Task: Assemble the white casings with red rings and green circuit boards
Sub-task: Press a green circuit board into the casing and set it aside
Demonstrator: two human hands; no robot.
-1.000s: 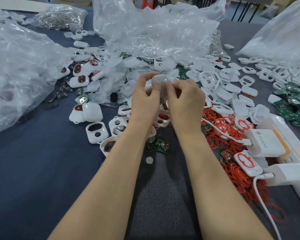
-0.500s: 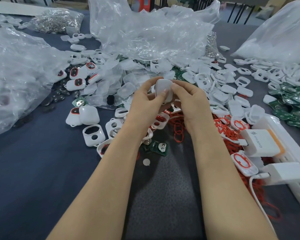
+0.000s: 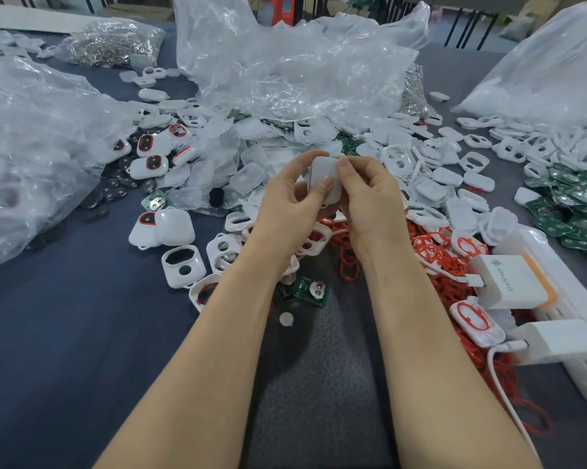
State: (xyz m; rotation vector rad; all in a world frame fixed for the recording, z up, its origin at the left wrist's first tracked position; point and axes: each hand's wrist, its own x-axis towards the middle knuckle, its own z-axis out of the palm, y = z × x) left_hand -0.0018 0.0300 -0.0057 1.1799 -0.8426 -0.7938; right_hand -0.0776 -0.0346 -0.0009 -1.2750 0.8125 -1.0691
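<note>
Watch your grip here. Your left hand [image 3: 285,201] has its fingers curled round the white casing [image 3: 324,182] with the thumb across its face. Your right hand [image 3: 370,201] pinches the top right edge between thumb and forefinger. You're holding it in the air between both hands, above the heap of loose parts mid-table.

If you squeeze unevenly, my guess is one side clicks shut while the other sits proud, or a ring gets nipped in the seam. I can't see inside, so no idea if ring and board are seated.

If it slips, it lands among the open shells [image 3: 183,265] under your wrists and gets hard to tell from the rest. Further right, the red rings [image 3: 434,265] lie tangled just beside your right forearm, so you could easily drag some along. The charger [image 3: 512,282] and its cable sit right against that heap too, so a snag is possible.

The casing itself is a small white rounded rectangle with a smooth blank face towards you. It looks like hard glossy plastic, probably slippery.
</note>
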